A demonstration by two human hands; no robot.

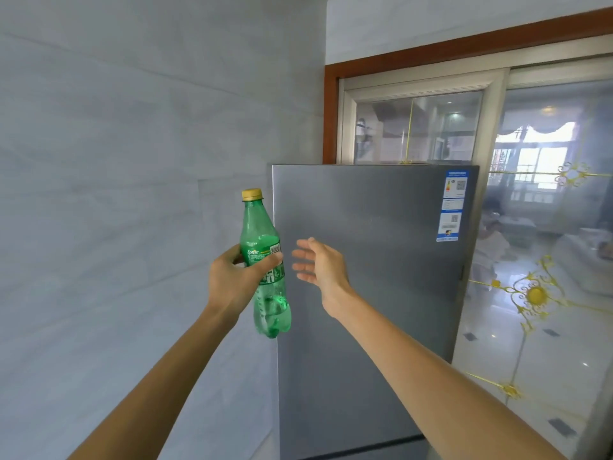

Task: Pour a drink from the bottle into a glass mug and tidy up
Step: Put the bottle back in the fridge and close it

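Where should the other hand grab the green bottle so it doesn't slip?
Probably the lower half of the green bottle, coming from the right. The left hand wraps the label in the middle, the bottle stands nearly upright, and the round part below is bare. The open right hand is on that side, fingers pointing toward it.

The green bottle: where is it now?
In the head view the green bottle is left of centre, gripped by the left hand at the left edge of the grey fridge, with the right hand open beside it.
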